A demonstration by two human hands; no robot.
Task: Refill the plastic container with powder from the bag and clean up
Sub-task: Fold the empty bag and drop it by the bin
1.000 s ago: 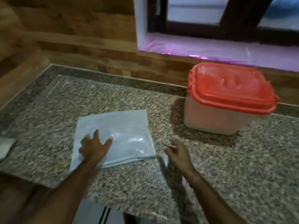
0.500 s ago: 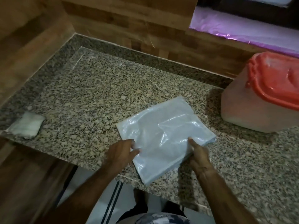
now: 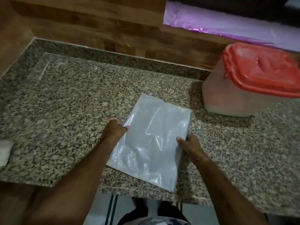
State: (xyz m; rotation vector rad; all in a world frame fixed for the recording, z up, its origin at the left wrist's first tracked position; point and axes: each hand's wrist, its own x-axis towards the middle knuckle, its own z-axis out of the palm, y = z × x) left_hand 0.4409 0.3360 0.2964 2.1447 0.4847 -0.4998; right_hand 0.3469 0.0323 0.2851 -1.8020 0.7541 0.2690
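Observation:
A flat, folded pale grey plastic bag [image 3: 151, 140] lies on the granite counter [image 3: 73, 103], turned at an angle with its near corner close to the counter's front edge. My left hand [image 3: 114, 129] grips its left edge, thumb on top. On the bag's right edge sits my right hand [image 3: 190, 144], fingers curled around it. The translucent plastic container [image 3: 227, 98] with its red lid [image 3: 263, 72] shut stands at the back right, apart from the bag.
A white cloth [image 3: 4, 151] lies at the counter's left edge. A wooden wall [image 3: 97, 21] runs behind and to the left. A purple-lit window sill [image 3: 227, 28] is above the container. Tiled floor [image 3: 97, 208] shows below the front edge.
The bag has rotated and slid nearer the front edge. My hands went from pressing flat on it to gripping its two side edges. The view has tilted down and left.

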